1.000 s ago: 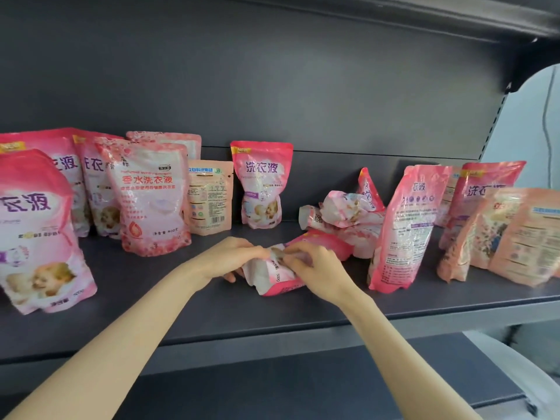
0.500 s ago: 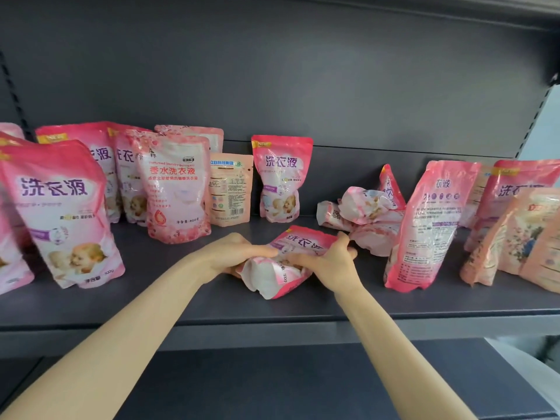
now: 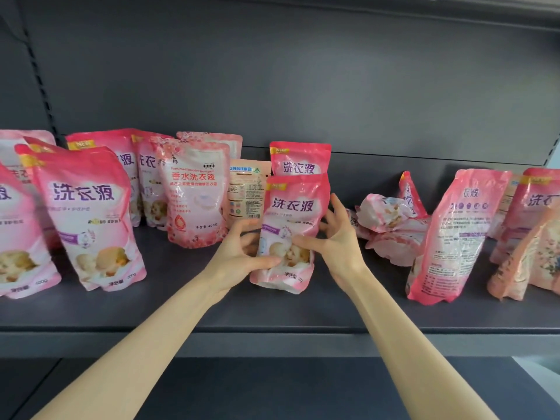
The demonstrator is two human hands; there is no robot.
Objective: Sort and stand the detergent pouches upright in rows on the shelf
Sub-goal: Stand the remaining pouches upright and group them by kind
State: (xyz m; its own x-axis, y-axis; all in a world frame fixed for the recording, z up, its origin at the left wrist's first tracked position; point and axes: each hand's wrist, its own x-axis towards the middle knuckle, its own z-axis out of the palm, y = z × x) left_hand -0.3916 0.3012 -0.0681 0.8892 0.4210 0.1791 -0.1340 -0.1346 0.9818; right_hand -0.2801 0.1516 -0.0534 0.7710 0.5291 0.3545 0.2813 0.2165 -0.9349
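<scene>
The left hand (image 3: 238, 257) grips the held pouch (image 3: 292, 212) low on its left side. Its thumb lies across the front and its fingers curl round the edge. The held pouch is pink. It stands up on the shelf (image 3: 333, 310), near the middle, between the two hands. The right hand (image 3: 341, 242) is at the pouch's right side. Its thumb touches the front, and its fingers are spread wide apart by the right edge.

At the far left stand big pink pouches (image 3: 85, 213), one in front of another. Behind them is a back row of pink pouches (image 3: 121, 159). Next comes a pale flower pouch (image 3: 194, 195), standing up. Just beside it, a bit further back, stands a small peach pouch (image 3: 247, 189). The left hand hides its bottom edge. Right behind the held pouch stands another pink pouch (image 3: 300, 159), and only its top half shows.

To the right of the right hand lies a heap of fallen pouches (image 3: 391, 228). They are crumpled, and one pokes up at the back. Then a tall pink pouch (image 3: 454, 237) stands with its back side facing out. At the far right more pink pouches (image 3: 539, 201) stand, and a peach flowered pouch (image 3: 527, 265) leans in front of them.
</scene>
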